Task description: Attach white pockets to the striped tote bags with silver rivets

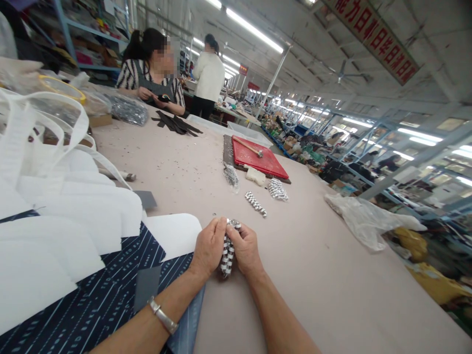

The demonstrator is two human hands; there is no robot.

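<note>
Just above the table, my left hand (209,246) and my right hand (246,248) are closed around the upper end of a bundled silver chain (227,255). Its chunky links make a checkered pattern of bright and dark, and the lower end hangs out between my palms. My thumbs press near its top, where part of it is hidden by the fingers. A similar chain bundle (255,204) lies loose on the table beyond my hands. Two more, a wrapped chain bundle (278,190) and a longer chain in clear plastic (231,176), rest behind it.
A hammer (250,148) lies on a red board (258,160). White bag pieces with straps (73,196) and dark blue printed fabric (121,275) cover the left side. Black strips (177,124) lie near a seated person (153,73). A plastic bag (357,219) hangs over the right edge.
</note>
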